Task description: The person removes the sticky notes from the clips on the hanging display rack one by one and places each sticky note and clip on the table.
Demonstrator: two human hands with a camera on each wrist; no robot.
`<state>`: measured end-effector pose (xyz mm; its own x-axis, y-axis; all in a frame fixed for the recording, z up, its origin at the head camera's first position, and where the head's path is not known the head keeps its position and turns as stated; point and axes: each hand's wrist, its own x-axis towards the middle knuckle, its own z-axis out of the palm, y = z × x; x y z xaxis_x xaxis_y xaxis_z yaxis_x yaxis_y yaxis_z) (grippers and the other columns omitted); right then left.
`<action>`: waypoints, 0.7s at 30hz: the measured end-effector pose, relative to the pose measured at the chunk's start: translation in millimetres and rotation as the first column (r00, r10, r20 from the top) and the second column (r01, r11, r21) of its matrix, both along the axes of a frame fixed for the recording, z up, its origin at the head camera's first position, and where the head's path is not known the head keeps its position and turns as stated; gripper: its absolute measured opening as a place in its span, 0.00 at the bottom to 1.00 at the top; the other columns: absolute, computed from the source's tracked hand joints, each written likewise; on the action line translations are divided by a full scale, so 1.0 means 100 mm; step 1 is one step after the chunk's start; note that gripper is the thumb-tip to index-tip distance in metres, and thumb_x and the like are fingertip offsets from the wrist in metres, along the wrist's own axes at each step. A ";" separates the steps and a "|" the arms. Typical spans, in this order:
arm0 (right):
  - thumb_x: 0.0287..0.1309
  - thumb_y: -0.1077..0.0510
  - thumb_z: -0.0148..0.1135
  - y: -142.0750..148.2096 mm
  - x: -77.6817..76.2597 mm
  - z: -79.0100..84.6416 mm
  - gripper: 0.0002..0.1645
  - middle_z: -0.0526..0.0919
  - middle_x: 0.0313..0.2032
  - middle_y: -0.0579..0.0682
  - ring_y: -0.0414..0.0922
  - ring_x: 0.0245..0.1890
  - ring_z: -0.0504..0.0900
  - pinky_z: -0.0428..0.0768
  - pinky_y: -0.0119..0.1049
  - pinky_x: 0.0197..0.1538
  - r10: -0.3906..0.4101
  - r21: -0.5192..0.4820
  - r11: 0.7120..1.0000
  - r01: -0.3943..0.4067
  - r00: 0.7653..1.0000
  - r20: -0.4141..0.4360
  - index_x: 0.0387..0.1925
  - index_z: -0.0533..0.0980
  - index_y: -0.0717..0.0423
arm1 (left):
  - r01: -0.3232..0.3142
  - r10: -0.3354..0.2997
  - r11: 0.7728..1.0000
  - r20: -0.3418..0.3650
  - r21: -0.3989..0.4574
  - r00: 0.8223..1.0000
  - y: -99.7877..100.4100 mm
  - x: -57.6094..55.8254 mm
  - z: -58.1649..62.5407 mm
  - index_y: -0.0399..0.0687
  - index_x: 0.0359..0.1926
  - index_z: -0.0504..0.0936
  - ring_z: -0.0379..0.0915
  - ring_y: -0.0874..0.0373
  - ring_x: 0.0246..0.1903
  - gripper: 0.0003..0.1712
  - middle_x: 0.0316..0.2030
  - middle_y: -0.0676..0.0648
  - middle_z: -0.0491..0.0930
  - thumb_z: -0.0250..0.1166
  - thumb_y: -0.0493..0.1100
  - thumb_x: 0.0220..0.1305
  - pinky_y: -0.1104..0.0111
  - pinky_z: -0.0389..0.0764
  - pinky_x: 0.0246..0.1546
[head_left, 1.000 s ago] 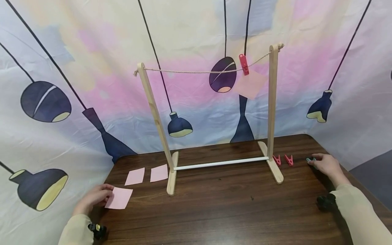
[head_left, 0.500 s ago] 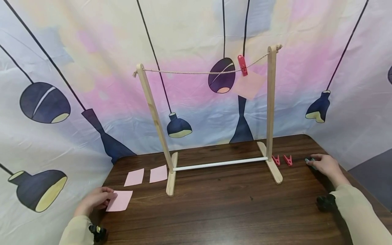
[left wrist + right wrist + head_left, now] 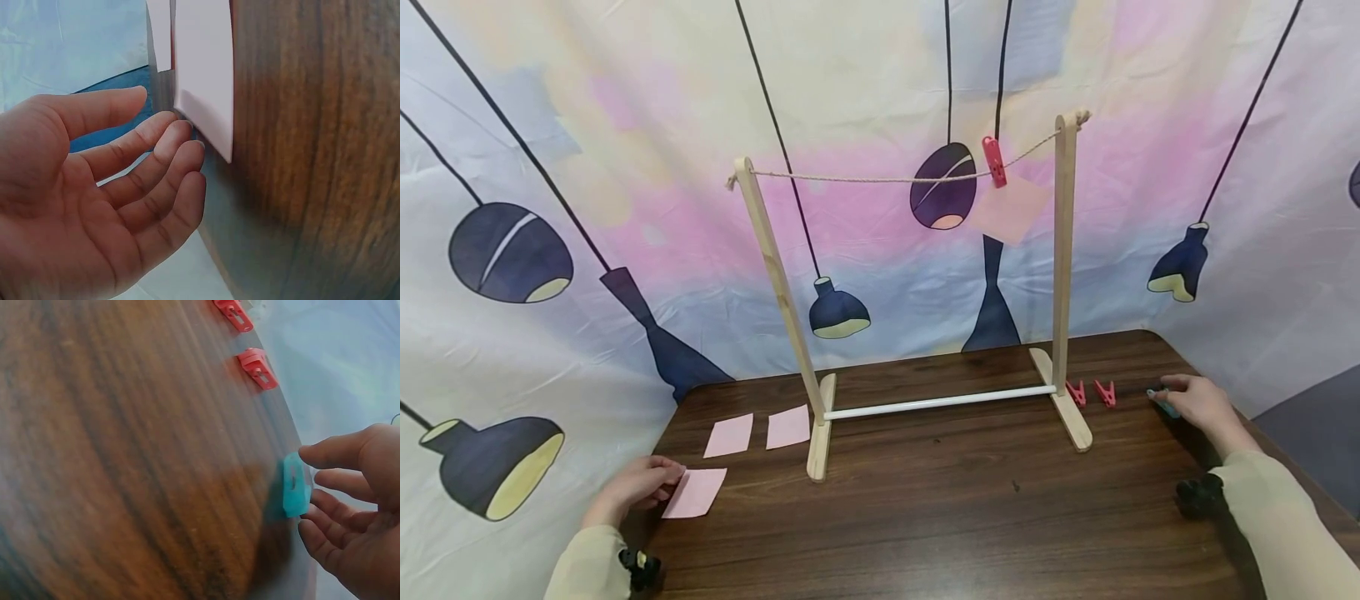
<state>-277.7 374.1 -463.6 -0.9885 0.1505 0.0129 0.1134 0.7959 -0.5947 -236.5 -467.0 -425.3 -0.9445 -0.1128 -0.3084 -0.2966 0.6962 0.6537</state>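
Observation:
In the head view my left hand (image 3: 642, 485) is at the near left, its fingertips at the edge of a pink paper square (image 3: 696, 493). The left wrist view shows its thumb apart from the loosely bent fingers, which meet a corner of the paper (image 3: 206, 69). At the right side of the table, my right hand (image 3: 1201, 407) pinches a teal clothespin (image 3: 295, 484) between thumb and fingers, low over the tabletop. Two red clothespins (image 3: 1105, 393) lie to its left, beside the rack's right foot.
A wooden rack (image 3: 782, 292) with a string (image 3: 865, 178) stands at the back. On the string, a red clothespin (image 3: 994, 162) holds a pink paper (image 3: 1015, 210). Two more pink squares (image 3: 728, 435) lie left of the rack on the dark table (image 3: 940, 517).
The paper square at my left hand has shifted slightly right and turned, and the fingertips have slid to its edge. The teal clothespin has turned in my right hand, which stays in place.

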 end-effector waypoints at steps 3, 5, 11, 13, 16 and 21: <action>0.71 0.53 0.55 0.02 0.00 0.05 0.33 0.69 0.54 0.82 0.73 0.46 0.73 0.77 0.60 0.43 -0.007 -0.022 1.000 0.006 0.999 -0.046 0.62 0.64 0.80 | 0.011 -0.011 1.000 -0.028 0.012 1.000 -0.01 -0.01 0.04 0.22 0.50 0.73 0.76 0.52 0.33 0.21 0.39 0.39 0.81 0.56 0.42 0.73 0.62 0.77 0.34; 0.73 0.53 0.54 0.03 -0.01 0.10 0.33 0.70 0.53 0.82 0.69 0.43 0.75 0.77 0.56 0.40 -0.014 -0.036 0.999 0.011 0.996 -0.085 0.62 0.64 0.80 | 0.013 -0.011 1.000 -0.054 0.023 0.998 -0.01 -0.03 0.08 0.21 0.50 0.72 0.76 0.52 0.32 0.21 0.39 0.39 0.81 0.56 0.41 0.73 0.62 0.77 0.33; 0.75 0.52 0.51 0.07 -0.02 0.32 0.34 0.63 0.60 0.84 0.78 0.55 0.67 0.70 0.69 0.52 -0.024 -0.060 0.998 0.015 0.989 -0.146 0.64 0.62 0.80 | 0.066 -0.066 0.998 -0.123 -0.003 0.990 0.05 -0.08 0.24 0.21 0.54 0.70 0.77 0.53 0.33 0.23 0.43 0.33 0.78 0.54 0.42 0.76 0.61 0.79 0.34; 0.75 0.51 0.51 0.05 -0.01 0.38 0.34 0.64 0.60 0.83 0.77 0.55 0.68 0.70 0.68 0.52 -0.026 -0.054 0.998 0.018 0.987 -0.157 0.64 0.63 0.79 | 0.080 -0.080 0.997 -0.138 -0.003 0.987 0.12 -0.11 0.27 0.21 0.55 0.70 0.76 0.52 0.33 0.23 0.42 0.34 0.78 0.54 0.42 0.76 0.62 0.79 0.34; 0.75 0.48 0.51 0.01 -0.01 0.46 0.35 0.66 0.60 0.81 0.76 0.54 0.70 0.72 0.67 0.50 -0.018 -0.037 0.999 0.011 0.985 -0.173 0.64 0.64 0.78 | 0.106 -0.102 0.994 -0.167 0.014 0.981 0.26 -0.14 0.29 0.21 0.55 0.70 0.75 0.53 0.31 0.22 0.39 0.38 0.77 0.55 0.41 0.76 0.65 0.78 0.33; 0.76 0.45 0.50 -0.10 -0.03 0.59 0.37 0.68 0.59 0.80 0.74 0.54 0.71 0.72 0.67 0.49 0.012 -0.040 0.999 -0.020 0.978 -0.210 0.66 0.65 0.75 | 0.176 -0.163 0.984 -0.235 0.038 0.958 0.50 -0.21 0.31 0.21 0.55 0.71 0.74 0.53 0.27 0.20 0.31 0.45 0.75 0.57 0.39 0.75 0.69 0.75 0.26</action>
<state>-280.9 363.7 -404.4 -0.9667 0.1395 0.2144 -0.0300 0.7706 -0.6366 -257.3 -417.2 -394.0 -0.9944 0.0667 -0.0814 -0.0141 0.6824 0.7308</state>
